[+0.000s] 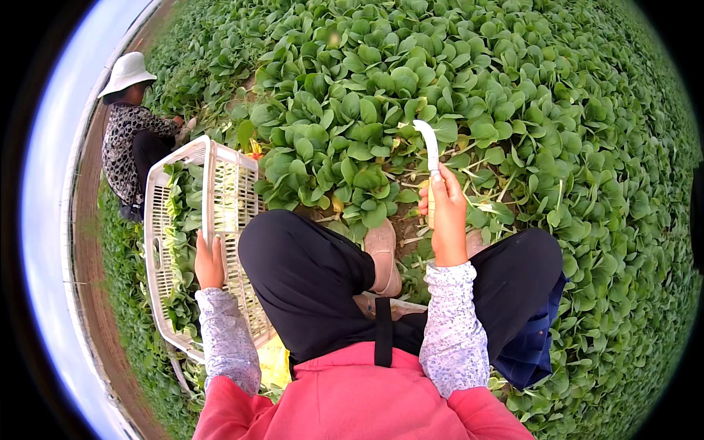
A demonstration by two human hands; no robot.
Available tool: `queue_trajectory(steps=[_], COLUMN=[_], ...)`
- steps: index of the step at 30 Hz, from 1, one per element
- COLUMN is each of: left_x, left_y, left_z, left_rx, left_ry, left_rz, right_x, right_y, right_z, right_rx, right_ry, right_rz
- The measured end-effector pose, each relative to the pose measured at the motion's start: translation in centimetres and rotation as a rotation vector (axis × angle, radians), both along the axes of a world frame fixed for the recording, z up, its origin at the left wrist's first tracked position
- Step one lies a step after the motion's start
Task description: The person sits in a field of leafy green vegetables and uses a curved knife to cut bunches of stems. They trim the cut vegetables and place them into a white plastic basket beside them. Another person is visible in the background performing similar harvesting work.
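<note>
My right hand (448, 214) grips the pale yellow handle of a curved harvesting knife (428, 144), its light blade pointing up and away from me over the leaves. On the left, my left hand (209, 263) holds the near long rim of a white slatted plastic crate (234, 190). Cut leafy greens (184, 220) lie inside that crate. Ahead of my feet grow dense rows of leafy greens that look like bok choy (352, 129). Loose stalks and leaves (484, 206) are scattered on the soil just beyond the knife hand.
A person in a white hat (132, 132) crouches beyond the crate at the left. My shoes (383, 258) stand on the soil between my bent knees. A yellow bag (274, 360) lies beside my left thigh, and dark blue cloth (528, 352) hangs by the right one.
</note>
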State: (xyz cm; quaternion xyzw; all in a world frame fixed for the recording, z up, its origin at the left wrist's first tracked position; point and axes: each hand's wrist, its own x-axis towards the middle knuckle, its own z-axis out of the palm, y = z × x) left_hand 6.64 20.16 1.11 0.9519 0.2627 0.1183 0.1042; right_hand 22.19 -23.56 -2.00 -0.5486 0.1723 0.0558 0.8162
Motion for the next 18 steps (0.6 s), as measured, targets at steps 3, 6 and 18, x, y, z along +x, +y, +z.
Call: queue_trajectory(steps=[3,6,18], left_x=[0.4,-0.5,3.2], left_y=[-0.9,-0.4,-10.0], left_z=[0.4,-0.1,13.2], left_rx=[-0.065,-0.248,-0.483], left_ry=[0.041,-0.04,-0.771], left_rz=[0.04,0.072,-0.216], right_x=[-0.9,-1.7,-0.8], right_y=[-1.3,-2.5,-13.4], right_z=[2.4,5.6,17.3], right_rx=[0.062,0.152,-0.287], right_ry=[-0.074,-0.167,-0.606], right_rz=[-0.053,-0.128,-0.096])
